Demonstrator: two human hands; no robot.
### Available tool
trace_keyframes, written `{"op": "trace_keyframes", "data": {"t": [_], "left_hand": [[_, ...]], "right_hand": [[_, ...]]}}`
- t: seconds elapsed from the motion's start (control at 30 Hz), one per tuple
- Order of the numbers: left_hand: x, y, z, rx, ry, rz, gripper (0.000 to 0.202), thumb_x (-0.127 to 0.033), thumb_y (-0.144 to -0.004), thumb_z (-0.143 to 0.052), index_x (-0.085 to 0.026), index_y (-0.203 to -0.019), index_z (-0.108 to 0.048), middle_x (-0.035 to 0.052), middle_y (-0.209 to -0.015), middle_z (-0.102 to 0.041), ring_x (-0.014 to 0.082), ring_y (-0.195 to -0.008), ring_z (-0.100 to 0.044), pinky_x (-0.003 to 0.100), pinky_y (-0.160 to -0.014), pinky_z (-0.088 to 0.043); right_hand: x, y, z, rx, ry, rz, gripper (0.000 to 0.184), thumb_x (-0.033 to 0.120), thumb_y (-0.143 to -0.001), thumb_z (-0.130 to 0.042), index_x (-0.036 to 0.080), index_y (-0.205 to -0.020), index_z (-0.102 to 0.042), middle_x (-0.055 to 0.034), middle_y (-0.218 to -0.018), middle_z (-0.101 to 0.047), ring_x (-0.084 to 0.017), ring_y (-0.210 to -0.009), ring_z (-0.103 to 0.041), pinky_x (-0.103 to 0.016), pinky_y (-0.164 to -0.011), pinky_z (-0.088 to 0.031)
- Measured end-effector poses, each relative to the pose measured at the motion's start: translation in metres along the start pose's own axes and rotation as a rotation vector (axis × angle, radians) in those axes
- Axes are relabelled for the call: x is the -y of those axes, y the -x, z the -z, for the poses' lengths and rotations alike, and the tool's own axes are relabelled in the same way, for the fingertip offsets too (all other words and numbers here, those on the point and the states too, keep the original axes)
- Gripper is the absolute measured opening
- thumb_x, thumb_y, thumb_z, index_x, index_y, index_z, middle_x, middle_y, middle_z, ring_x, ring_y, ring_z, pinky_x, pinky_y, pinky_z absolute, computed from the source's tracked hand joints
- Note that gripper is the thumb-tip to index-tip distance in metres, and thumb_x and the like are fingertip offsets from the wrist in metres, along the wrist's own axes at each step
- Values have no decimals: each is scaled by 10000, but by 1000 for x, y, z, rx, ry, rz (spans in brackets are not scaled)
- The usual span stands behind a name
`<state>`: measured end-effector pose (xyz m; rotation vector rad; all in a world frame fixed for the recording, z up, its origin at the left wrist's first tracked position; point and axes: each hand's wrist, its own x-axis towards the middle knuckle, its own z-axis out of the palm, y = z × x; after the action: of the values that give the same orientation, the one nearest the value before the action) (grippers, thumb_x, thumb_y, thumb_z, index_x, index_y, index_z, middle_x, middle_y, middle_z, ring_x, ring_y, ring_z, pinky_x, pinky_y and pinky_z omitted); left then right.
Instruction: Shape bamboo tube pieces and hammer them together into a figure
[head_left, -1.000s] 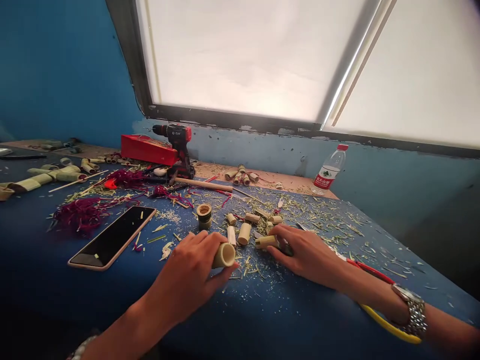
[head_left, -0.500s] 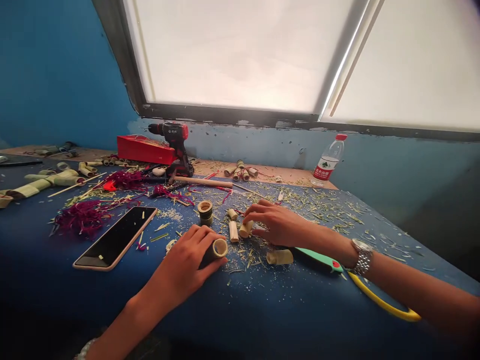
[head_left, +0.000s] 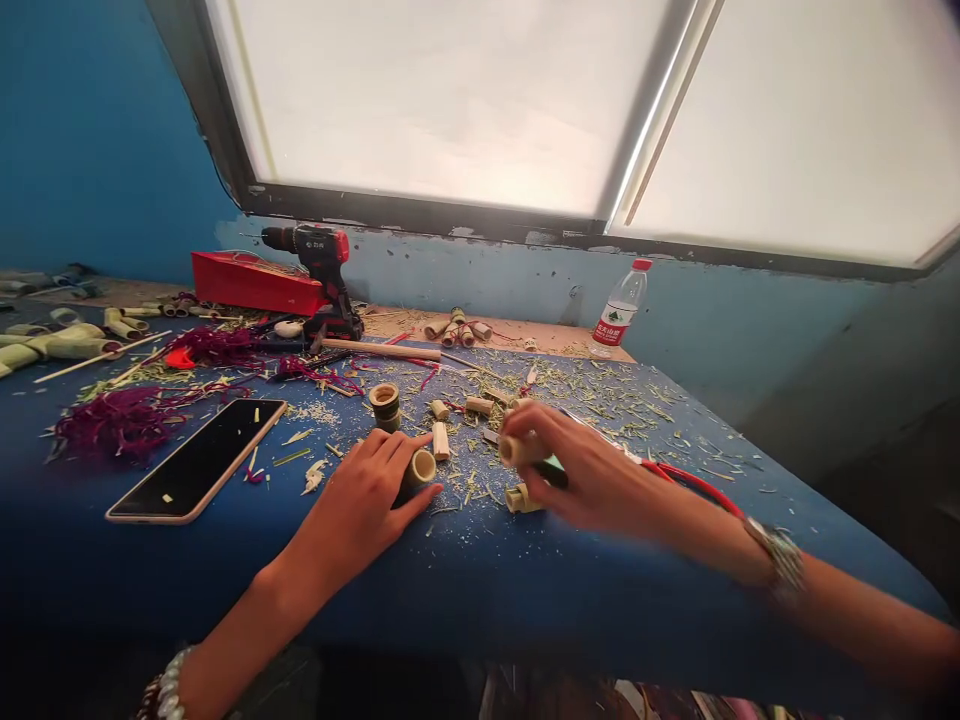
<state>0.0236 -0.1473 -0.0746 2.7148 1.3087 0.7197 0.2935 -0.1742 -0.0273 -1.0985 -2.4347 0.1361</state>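
Nearest, below the front edge of a blue worktop (head_left: 450, 590), lies shadowed clutter (head_left: 592, 697), too dark to make out. Both forearms are cut off by the frame. A bracelet (head_left: 174, 682) of round, pearly beads circles the left wrist; a metal-link watch (head_left: 781, 556), blurred, is on the right.

The left hand (head_left: 369, 490) curls around a bamboo tube (head_left: 423, 466) at the worktop's front, hiding most of it; its smooth, round open end shows. The right hand (head_left: 574, 458), slightly blurred, grips a shorter bamboo piece (head_left: 513, 451) between thumb and fingers, its far end covered. Just below, a notched bamboo piece (head_left: 519, 499) lies partly behind the thumb. A flat metal blade (head_left: 491, 437) pokes out to the left; whether the right hand touches this tool cannot be told. A red curved handle (head_left: 697, 484) shows beyond the right forearm, its other parts hidden.

Farther in are a glossy black phone (head_left: 199, 462), a pale faceted block (head_left: 440, 441), an upright ringed bamboo piece (head_left: 385, 404), stringy purple fibres (head_left: 112, 430) and curled, papery shavings. At the back stand a drill (head_left: 319, 262) beside a red wedge-shaped box (head_left: 251, 287), and a clear plastic bottle (head_left: 621, 306).
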Motion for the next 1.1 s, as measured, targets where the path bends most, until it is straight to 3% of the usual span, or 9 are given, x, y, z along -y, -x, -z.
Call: {"op": "trace_keyframes", "data": {"t": [0.1, 0.17, 0.3, 0.43, 0.57, 0.7, 0.83, 1.1], "left_hand": [[-4, -4, -4, -7, 0, -17, 538, -435, -942, -548, -207, -1411, -416, 71, -1202, -593, 250, -1120, -508, 432, -966, -459], [-10, -8, -7, -28, -16, -68, 567, -448, -934, -556, -197, -1420, -406, 88, -1241, -577, 261, -1156, -498, 439, -981, -448], [-32, -18, -10, -100, -84, -237, 471, -433, -935, -564, -237, -1357, -489, 81, -1298, -557, 280, -1203, -479, 473, -1002, -403], [-53, -26, -17, -69, -73, -337, 314, -410, -903, -628, -235, -1163, -615, 22, -1098, -661, 257, -1082, -546, 446, -931, -412], [-57, -27, -22, -128, -19, -399, 212, -371, -888, -658, -198, -1010, -648, -9, -902, -696, 212, -910, -591, 388, -841, -407], [-57, -17, -7, -255, 109, -455, 187, -344, -863, -697, -216, -990, -649, -49, -836, -709, 164, -789, -586, 335, -769, -376], [-61, -1, 10, -364, 144, -435, 111, -260, -867, -703, -216, -957, -655, -62, -823, -723, 145, -732, -568, 321, -733, -356], [-60, 25, 16, -443, 150, -411, 130, -158, -864, -687, -191, -987, -663, -35, -816, -728, 142, -678, -538, 313, -707, -353]], "right_hand": [[19, 32, 3, -16, 66, -113, 335, 88, -767, -533, 208, -1067, -444, -30, -913, -597, -178, -760, -576, -315, -692, -445], [22, 44, 2, 13, 106, -167, 300, 105, -804, -532, 206, -1078, -465, -32, -912, -613, -183, -758, -591, -318, -689, -438], [11, 44, -2, 151, 175, -198, 315, 285, -906, -620, 232, -1208, -550, -70, -1070, -667, -256, -964, -634, -357, -782, -434], [2, 33, -4, 215, 178, -226, 177, 366, -939, -609, 216, -1029, -637, -36, -857, -695, -224, -788, -652, -308, -658, -387], [6, 32, 0, 201, 74, -173, 181, 370, -949, -602, 193, -984, -596, -14, -792, -664, -176, -703, -603, -283, -623, -353], [14, 36, 10, 194, 17, -109, 133, 326, -936, -600, 205, -975, -560, 15, -768, -630, -147, -662, -544, -273, -590, -315], [24, 35, 14, 196, 35, -96, 130, 333, -922, -598, 217, -935, -543, 33, -734, -594, -138, -633, -507, -276, -570, -281], [40, 24, 4, 201, 17, 55, 205, 294, -911, -565, 218, -809, -404, 35, -696, -507, -122, -598, -448, -271, -522, -238]]}}
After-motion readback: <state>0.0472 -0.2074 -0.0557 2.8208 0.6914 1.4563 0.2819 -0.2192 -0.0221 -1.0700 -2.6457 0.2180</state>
